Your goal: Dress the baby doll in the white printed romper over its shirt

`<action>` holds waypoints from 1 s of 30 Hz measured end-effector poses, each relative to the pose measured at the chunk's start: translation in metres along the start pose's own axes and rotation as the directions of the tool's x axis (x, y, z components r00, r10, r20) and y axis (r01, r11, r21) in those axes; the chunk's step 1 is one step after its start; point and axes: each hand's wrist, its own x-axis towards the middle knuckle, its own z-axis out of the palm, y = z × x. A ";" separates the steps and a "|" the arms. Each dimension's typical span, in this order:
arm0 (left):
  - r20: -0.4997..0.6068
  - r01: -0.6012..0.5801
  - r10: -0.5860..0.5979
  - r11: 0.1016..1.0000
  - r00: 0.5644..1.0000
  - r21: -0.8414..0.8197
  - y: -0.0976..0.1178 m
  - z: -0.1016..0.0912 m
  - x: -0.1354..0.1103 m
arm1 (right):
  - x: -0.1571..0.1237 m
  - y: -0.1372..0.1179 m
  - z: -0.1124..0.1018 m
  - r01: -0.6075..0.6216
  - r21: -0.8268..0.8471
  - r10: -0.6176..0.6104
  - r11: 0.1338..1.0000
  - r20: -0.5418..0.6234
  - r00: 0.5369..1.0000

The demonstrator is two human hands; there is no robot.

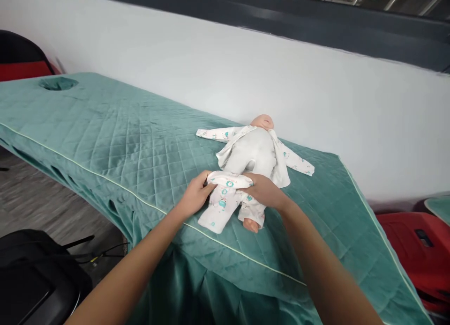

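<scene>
A baby doll [253, 151] lies on its back on a green quilted bed cover [116, 142], head toward the wall. It wears an open white printed jacket [284, 158] with sleeves spread out. White printed trousers [225, 198] cover its legs, and one bare foot [250, 225] sticks out. My left hand [195, 194] pinches the left side of the trousers' waistband. My right hand [263, 190] grips the waistband's right side at the doll's hips.
The bed has a face hole [58, 83] at its far left end and stands against a white wall [246, 67]. A black object [35, 273] sits on the floor at the lower left. A red seat [418, 250] stands to the right.
</scene>
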 end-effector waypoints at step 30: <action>0.582 -0.084 0.038 0.995 0.812 0.053 0.066 0.002 0.097 | 0.000 0.017 -0.036 -0.174 0.471 0.193 0.865 0.008 0.981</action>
